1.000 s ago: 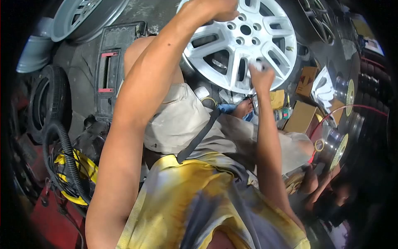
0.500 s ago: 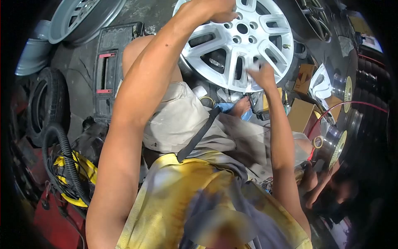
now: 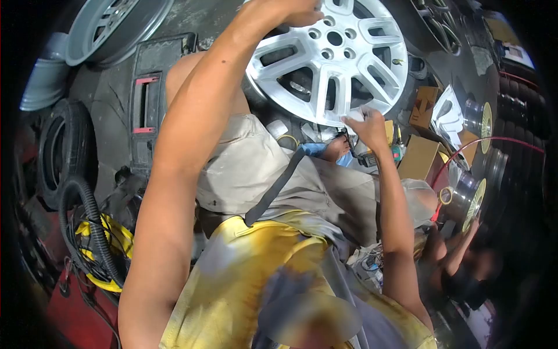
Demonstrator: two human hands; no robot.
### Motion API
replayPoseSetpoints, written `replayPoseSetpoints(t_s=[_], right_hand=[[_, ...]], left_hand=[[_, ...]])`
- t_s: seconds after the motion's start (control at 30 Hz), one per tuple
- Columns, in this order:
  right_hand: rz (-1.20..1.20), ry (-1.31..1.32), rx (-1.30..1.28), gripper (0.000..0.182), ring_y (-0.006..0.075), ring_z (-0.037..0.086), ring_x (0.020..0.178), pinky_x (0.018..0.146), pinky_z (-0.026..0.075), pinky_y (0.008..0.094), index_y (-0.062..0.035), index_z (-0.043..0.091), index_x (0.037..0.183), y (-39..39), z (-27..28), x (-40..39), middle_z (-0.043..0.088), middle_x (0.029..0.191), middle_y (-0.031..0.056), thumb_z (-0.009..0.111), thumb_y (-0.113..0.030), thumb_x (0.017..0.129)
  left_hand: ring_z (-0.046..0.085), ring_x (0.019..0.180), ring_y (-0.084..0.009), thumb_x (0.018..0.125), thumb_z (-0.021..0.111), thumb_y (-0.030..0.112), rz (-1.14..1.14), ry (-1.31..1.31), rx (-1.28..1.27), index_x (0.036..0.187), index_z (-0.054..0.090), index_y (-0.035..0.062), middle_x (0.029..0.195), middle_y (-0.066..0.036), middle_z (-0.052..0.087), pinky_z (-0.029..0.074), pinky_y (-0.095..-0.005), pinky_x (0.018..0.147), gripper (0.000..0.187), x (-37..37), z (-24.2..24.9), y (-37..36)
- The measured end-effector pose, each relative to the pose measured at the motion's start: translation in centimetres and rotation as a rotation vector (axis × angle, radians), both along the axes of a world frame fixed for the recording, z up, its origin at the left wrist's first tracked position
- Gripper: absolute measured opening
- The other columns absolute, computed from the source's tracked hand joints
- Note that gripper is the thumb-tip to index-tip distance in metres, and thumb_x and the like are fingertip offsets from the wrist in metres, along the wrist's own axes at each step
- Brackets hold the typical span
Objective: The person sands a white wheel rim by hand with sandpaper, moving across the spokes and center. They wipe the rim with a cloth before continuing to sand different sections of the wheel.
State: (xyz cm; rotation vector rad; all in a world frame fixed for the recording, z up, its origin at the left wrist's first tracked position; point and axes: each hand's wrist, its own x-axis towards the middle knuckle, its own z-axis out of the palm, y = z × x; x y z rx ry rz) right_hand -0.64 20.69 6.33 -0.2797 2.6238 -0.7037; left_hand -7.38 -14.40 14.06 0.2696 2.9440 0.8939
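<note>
Person's sitting on the shop floor w/ a silver alloy wheel [image 3: 331, 58] propped up in front of their knees, face toward the cam. Left hand [image 3: 290, 11] is up top, fingers curled over the upper rim edge, gripping it. Right hand [image 3: 366, 125] is down at the lower rim edge, fingers pinched tight around a small pale pad [image 3: 361, 111] pressed against the metal, can't tell exactly what it is tbh. Cardboard boxes [image 3: 419, 156] sit just right of that hand, a stack of polished wheels [image 3: 474, 198] further right. Black case w/ red latches [image 3: 145, 104] lies on the left beside a tire [image 3: 58, 151], grey rim [image 3: 110, 23] top left, corrugated hose [image 3: 87, 221] lower left.
</note>
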Motion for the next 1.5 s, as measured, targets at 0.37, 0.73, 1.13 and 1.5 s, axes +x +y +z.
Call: replayPoseSetpoints(t_s=[0.37, 0.73, 1.13, 1.5], right_hand=[[0.213, -0.152, -0.066, 0.031, 0.0178, 0.063, 0.058, 0.059, 0.051, 0.0339, 0.0018, 0.073, 0.093, -5.8, -1.0, -12.0, 0.070, 0.074, 0.0133, 0.086, -0.021, 0.076], [0.268, -0.130, -0.116, 0.050, 0.0263, 0.072, 0.085, 0.081, 0.055, 0.0357, 0.0065, 0.073, 0.106, -4.7, -2.7, -12.8, 0.075, 0.094, 0.0206, 0.087, -0.030, 0.075], [-0.045, 0.126, -0.086, 0.054, 0.0300, 0.075, 0.081, 0.079, 0.058, 0.0362, 0.0065, 0.075, 0.099, -4.5, -3.3, -10.5, 0.076, 0.091, 0.0222, 0.088, -0.037, 0.071], [-0.160, -0.049, -0.015, 0.055, 0.0291, 0.075, 0.080, 0.079, 0.059, 0.0395, 0.0084, 0.075, 0.091, -7.3, -2.8, -10.7, 0.076, 0.088, 0.0207, 0.091, -0.038, 0.066]], left_hand=[[0.070, 0.086, -0.0426, 0.091, 0.061, 0.031, -0.001, 0.062, -0.095, 0.088, 0.073, -0.0006, 0.086, -0.025, 0.071, 0.055, -0.0525, 0.077, 0.034, -2.1, -2.8, 0.1], [0.070, 0.089, -0.0419, 0.091, 0.063, 0.029, 0.006, -0.018, -0.068, 0.094, 0.075, 0.0007, 0.092, -0.025, 0.072, 0.054, -0.0506, 0.079, 0.031, -1.4, -1.2, -0.4], [0.071, 0.086, -0.0408, 0.091, 0.061, 0.028, -0.006, 0.036, -0.057, 0.090, 0.074, -0.0012, 0.088, -0.025, 0.071, 0.055, -0.0496, 0.077, 0.032, -0.6, -0.6, 0.4], [0.070, 0.088, -0.0421, 0.091, 0.062, 0.029, 0.019, -0.006, -0.020, 0.094, 0.074, -0.0008, 0.089, -0.026, 0.071, 0.055, -0.0515, 0.078, 0.032, -0.8, -0.2, 0.7]])
